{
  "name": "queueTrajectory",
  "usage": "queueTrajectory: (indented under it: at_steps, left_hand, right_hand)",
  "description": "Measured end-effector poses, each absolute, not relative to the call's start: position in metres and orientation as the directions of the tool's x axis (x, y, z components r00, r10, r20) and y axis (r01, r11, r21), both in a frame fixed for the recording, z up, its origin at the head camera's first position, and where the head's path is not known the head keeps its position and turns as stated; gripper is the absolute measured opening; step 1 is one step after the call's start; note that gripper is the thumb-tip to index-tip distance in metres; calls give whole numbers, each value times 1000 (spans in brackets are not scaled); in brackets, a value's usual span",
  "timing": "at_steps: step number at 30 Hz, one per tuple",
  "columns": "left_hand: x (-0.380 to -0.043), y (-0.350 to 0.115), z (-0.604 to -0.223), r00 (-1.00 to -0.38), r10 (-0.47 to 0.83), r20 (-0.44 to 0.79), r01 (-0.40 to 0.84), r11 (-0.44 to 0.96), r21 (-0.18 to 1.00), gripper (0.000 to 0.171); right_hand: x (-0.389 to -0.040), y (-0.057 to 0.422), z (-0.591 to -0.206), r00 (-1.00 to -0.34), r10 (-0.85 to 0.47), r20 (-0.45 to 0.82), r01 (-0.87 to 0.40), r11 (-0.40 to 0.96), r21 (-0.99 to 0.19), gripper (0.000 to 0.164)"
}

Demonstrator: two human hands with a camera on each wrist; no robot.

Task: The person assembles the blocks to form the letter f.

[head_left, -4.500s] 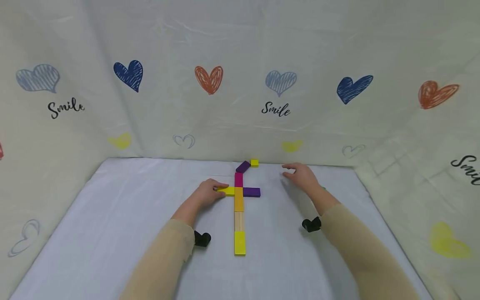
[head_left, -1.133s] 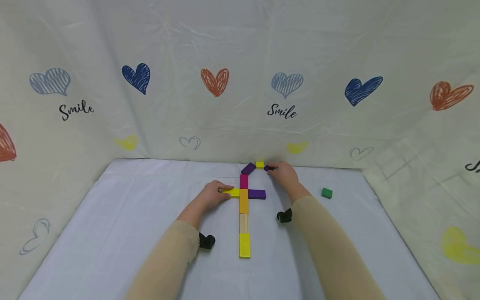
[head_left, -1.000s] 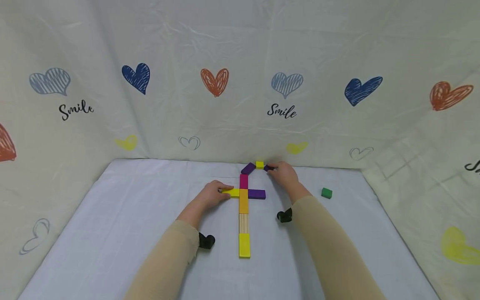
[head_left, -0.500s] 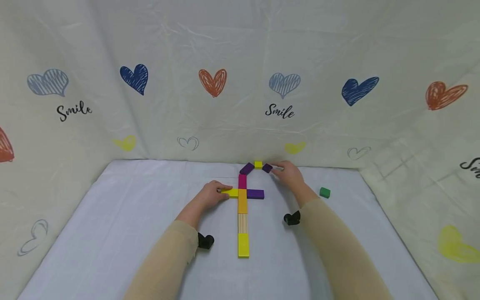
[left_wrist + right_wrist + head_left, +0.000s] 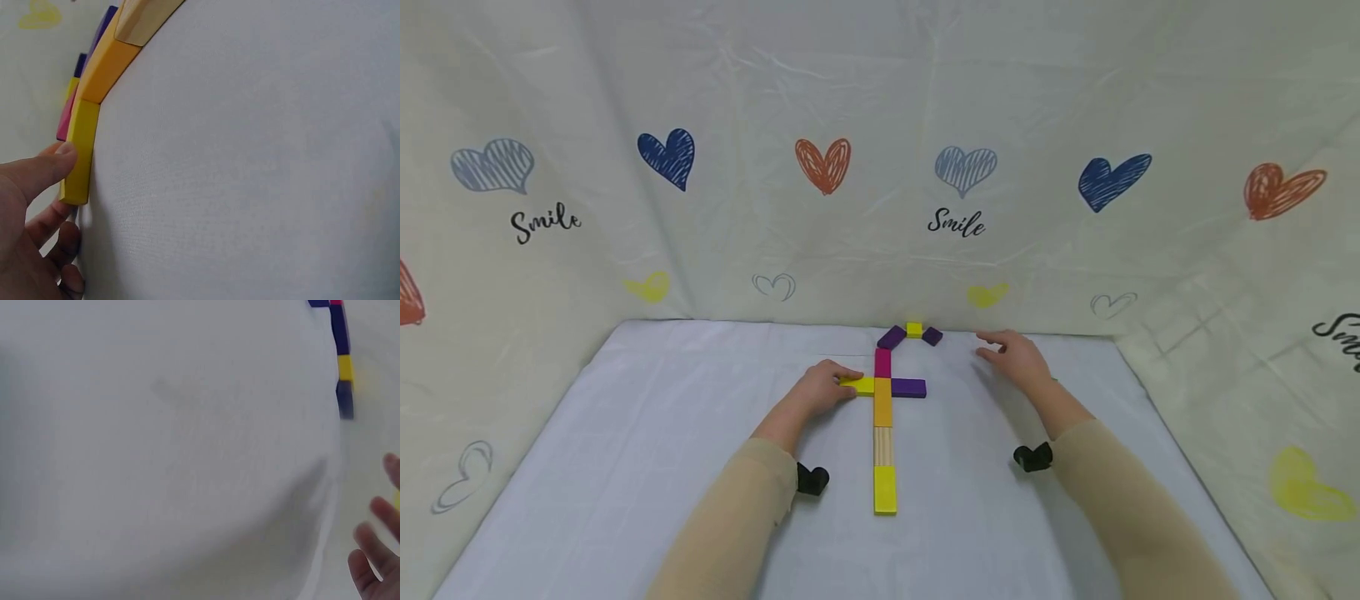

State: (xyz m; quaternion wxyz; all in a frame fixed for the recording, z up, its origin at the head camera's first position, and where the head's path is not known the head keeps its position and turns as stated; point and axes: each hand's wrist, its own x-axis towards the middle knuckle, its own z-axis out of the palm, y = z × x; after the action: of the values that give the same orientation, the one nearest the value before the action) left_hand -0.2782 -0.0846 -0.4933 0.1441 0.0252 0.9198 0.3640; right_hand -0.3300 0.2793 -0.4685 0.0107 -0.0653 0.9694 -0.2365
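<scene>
My left hand (image 5: pixel 820 390) pinches the outer end of a yellow block (image 5: pixel 81 156), thumb on one side and fingers at the other. That block abuts the orange block (image 5: pixel 883 403), and a purple block (image 5: pixel 908 388) sticks out opposite. Above the orange one lies a magenta block (image 5: pixel 883 363), followed by a slanted purple block (image 5: pixel 892 337), a small yellow block (image 5: pixel 913 330) and a small dark purple block (image 5: pixel 932 336). My right hand (image 5: pixel 1018 360) holds nothing, fingers spread, to the right of that last piece; the right wrist view shows the same gap.
A plain wood block (image 5: pixel 883 447) and a long yellow block (image 5: pixel 885 490) continue the column toward me on the white cloth (image 5: pixel 700 467). A printed backdrop (image 5: pixel 880 258) rises behind the far edge. The green block is almost entirely hidden behind my right wrist.
My right hand has let go of the small dark purple block beside the small yellow one and moved right, covering the green block. My left hand keeps its pinch on the yellow block.
</scene>
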Motion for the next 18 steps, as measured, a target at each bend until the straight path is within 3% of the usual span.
queueTrajectory:
  at_steps: [18]
  left_hand:
    - [-276, -84, -489, -956, 165, -243, -40, 745, 666, 33]
  right_hand:
    - [-293, 360, -464, -997, -36, -66, -1, 882, -471, 52]
